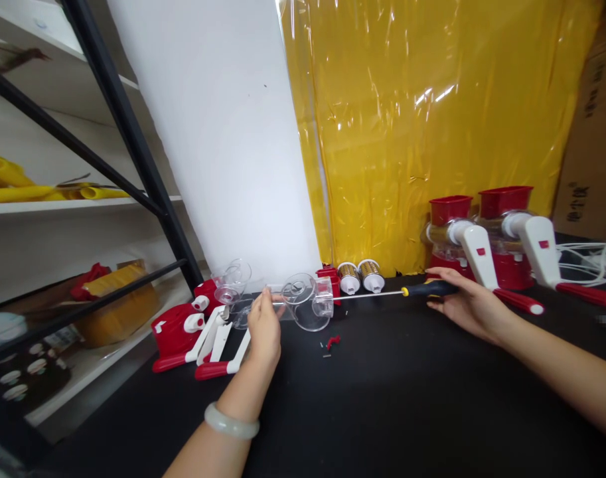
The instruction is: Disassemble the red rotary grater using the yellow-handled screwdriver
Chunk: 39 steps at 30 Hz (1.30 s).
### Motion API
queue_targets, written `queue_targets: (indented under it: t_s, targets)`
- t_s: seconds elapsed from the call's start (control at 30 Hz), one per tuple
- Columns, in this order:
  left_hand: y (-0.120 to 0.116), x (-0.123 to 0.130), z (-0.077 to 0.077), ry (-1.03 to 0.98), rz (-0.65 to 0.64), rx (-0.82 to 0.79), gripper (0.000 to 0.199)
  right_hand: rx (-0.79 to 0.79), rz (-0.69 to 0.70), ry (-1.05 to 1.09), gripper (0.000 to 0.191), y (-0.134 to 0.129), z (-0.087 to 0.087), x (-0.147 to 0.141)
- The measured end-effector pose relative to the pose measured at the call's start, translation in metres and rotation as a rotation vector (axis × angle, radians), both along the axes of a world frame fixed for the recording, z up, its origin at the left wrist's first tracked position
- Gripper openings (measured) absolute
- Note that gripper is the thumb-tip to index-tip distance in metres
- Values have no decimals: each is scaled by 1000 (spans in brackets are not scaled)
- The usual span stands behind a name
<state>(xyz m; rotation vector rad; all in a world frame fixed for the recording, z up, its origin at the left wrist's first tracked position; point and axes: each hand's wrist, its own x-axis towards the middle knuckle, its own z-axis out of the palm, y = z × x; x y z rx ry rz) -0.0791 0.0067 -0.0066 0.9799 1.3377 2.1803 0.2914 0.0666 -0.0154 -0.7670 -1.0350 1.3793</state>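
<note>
My left hand [265, 325] is closed around the left end of a clear plastic grater housing [307, 311], held just above the black table. In my right hand [464, 299] is a screwdriver [425, 289] with a dark blue and yellow handle, gripped at the handle's end. Its long shaft lies level and runs leftward into the housing's open right end; the tip is hard to make out through the clear plastic. Beneath the housing, a small red part [334, 342] and tiny screws or pins [326, 356] lie on the table.
Two metal grater drums [349, 277] stand behind the housing. At right are two assembled red-and-white rotary graters [514, 252] and white cables [586, 259]. Red bases [176, 328] and white crank handles [220, 342] lie at left, beside a black-framed shelf [128, 113]. Yellow film [432, 119] hangs behind.
</note>
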Motion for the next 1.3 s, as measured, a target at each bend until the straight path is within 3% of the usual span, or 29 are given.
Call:
queue_targets:
  t_s: [0.13,0.27,0.4,0.5,0.63,0.77,0.9,1.0,1.17,1.23,1.3]
  targets:
    - [-1,1,1,-15,-8,-3,46,-14,-57,-203,45,7,-10,-4]
    - [-1,1,2,-59,-5,9,47,29,14,-71,26,3,-8,-3]
    - [0,0,2,-50,-10,20,48,6,68,48,42,-5,3,-1]
    - [0,1,3,-53,-12,18,49,-8,16,0,31,-3,2,-3]
    - [0,1,4,-70,-3,3,51,6,-49,-222,48,6,-7,-6]
    - [0,2,5,-84,-13,13,50,76,-36,-101,28,2,-4,-4]
    - [-1,1,4,-71,-9,1,49,90,16,63,39,-6,5,-2]
    - [-2,1,3,-76,-8,-18,49,84,-16,30,32,-2,3,-3]
    - [-2,1,5,-81,14,-8,45,25,-94,-297,49,10,-9,-4]
    - [-1,0,5,-105,12,-3,43,39,-57,-261,35,7,-8,-5]
    - [-1,0,4,-123,7,1,41,44,-13,-86,29,0,-3,-5]
